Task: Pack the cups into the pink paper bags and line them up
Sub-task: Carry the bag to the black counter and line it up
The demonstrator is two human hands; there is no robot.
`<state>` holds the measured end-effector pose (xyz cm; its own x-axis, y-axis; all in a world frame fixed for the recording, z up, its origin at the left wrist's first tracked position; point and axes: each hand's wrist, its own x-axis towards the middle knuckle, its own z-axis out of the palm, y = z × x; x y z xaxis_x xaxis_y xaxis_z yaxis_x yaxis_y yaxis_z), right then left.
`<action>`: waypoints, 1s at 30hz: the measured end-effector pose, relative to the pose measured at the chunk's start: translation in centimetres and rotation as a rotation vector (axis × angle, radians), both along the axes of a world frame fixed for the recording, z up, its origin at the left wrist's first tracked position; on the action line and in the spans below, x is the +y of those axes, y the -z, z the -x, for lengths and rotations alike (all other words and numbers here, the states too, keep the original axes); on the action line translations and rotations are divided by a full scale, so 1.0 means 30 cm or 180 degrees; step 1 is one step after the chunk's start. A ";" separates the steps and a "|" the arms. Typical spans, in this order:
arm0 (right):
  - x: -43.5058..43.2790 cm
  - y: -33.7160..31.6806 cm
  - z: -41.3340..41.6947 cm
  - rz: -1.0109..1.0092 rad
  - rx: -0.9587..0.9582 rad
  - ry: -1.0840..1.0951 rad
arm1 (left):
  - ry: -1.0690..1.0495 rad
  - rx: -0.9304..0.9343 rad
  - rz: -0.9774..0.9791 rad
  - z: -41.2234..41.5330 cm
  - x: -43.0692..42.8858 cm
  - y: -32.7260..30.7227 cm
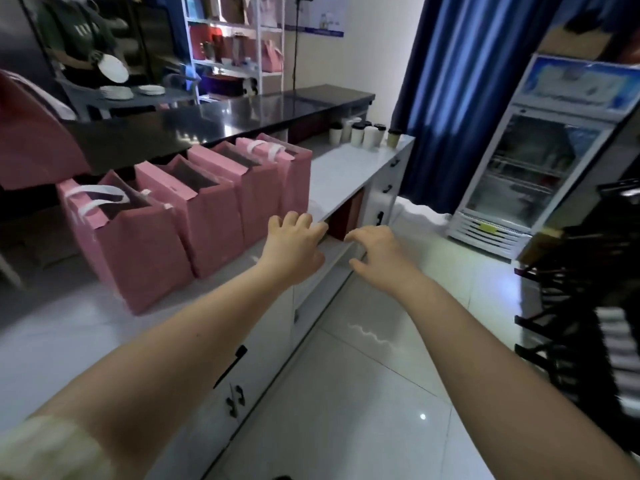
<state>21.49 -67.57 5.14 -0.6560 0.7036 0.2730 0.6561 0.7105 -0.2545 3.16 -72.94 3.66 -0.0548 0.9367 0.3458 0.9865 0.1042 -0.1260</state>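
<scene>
On the white counter point(343, 168), a row of pink paper bags point(204, 220), upright, close side by side, mouths open upward. Dark inside; not possible to tell whether filled or not. White handles point(93, 199) visible on the nearest bag point(145, 258) and also at the far end of the row.

At the far end of the counter, well apart from the bags, a group of cups point(362, 133): mostly white with dark lids point(358, 125), plus one brown cup point(394, 137) at the counter's corner. All upright, none in hand.

The left hand point(294, 249) above the front edge of the counter, just beside the last bag point(294, 181), palm down, fingers loosely spread, holding nothing. The right hand point(379, 259) just off the counter's front edge, over the floor point(381, 375), fingers half bent, also holding nothing. Both arms stretched toward the far end of the counter.

Probably the step of fetching the next cups, not yet packing. Hard to say how far along, with the bag contents hidden; at least several cups not yet packed.

Next move, as a judgement: to reach further along the counter, to take a cup around its body and keep it upright, then to lower it straight through an open bag mouth, between the handles. Needs care not to knock the neighbouring cups and not to push the row out of line.

Beyond the counter's far end, a blue curtain point(450, 81) and a glass-door cooler point(540, 168).
</scene>
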 end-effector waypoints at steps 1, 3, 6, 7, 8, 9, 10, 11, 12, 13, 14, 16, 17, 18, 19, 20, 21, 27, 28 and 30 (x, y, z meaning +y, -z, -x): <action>0.056 -0.001 0.008 -0.0048 -0.0054 0.0051 | 0.0073 0.0009 -0.0020 0.007 0.074 0.004; 0.173 -0.016 0.029 -0.0185 -0.0253 0.0155 | 0.0218 0.0021 -0.0059 0.024 0.227 -0.008; 0.357 -0.065 0.058 -0.0258 -0.0395 0.0265 | 0.0426 0.0093 -0.0180 0.065 0.473 -0.071; 0.415 -0.080 0.064 -0.0246 -0.0365 0.0278 | 0.0468 0.0106 -0.0241 0.078 0.553 -0.095; 0.470 -0.087 0.068 -0.0247 -0.0331 0.0286 | 0.0498 0.0094 -0.0308 0.090 0.630 -0.116; 0.522 -0.083 0.071 -0.0272 -0.0328 0.0306 | 0.0523 0.0052 -0.0374 0.098 0.701 -0.126; 0.570 -0.069 0.075 -0.0309 -0.0361 0.0346 | 0.0546 -0.0017 -0.0415 0.102 0.765 -0.123; 0.614 -0.047 0.081 -0.0339 -0.0409 0.0402 | 0.0572 -0.0105 -0.0415 0.104 0.821 -0.108; 0.657 -0.020 0.086 -0.0347 -0.0445 0.0455 | 0.0599 -0.0197 -0.0375 0.104 0.870 -0.082; 0.700 0.009 0.090 -0.0324 -0.0464 0.0496 | 0.0621 -0.0276 -0.0296 0.102 0.911 -0.048; 0.741 0.038 0.094 -0.0267 -0.0470 0.0522 | 0.0630 -0.0329 -0.0188 0.101 0.948 -0.007; 0.829 0.089 0.100 -0.0137 -0.0488 0.0537 | 0.0597 -0.0380 0.0003 0.104 1.019 0.077; 0.876 0.112 0.104 -0.0094 -0.0482 0.0525 | 0.0570 -0.0405 0.0056 0.108 1.054 0.112; 0.927 0.133 0.112 -0.0064 -0.0440 0.0495 | 0.0528 -0.0443 0.0082 0.115 1.092 0.140; 0.981 0.152 0.125 -0.0041 -0.0358 0.0451 | 0.0473 -0.0488 0.0088 0.124 1.132 0.161; 1.037 0.167 0.144 -0.0023 -0.0256 0.0402 | 0.0397 -0.0532 0.0085 0.136 1.174 0.175; 1.094 0.180 0.168 0.0002 -0.0146 0.0341 | 0.0297 -0.0572 0.0064 0.152 1.218 0.185; 1.442 0.237 0.373 0.0216 0.0351 -0.0492 | -0.0647 -0.1133 -0.0553 0.293 1.447 0.160; 1.494 0.239 0.402 0.0311 0.0349 -0.0647 | -0.0822 -0.1250 -0.0663 0.311 1.473 0.142; 1.595 0.239 0.459 0.0536 0.0318 -0.0962 | -0.1187 -0.1358 -0.0886 0.341 1.512 0.097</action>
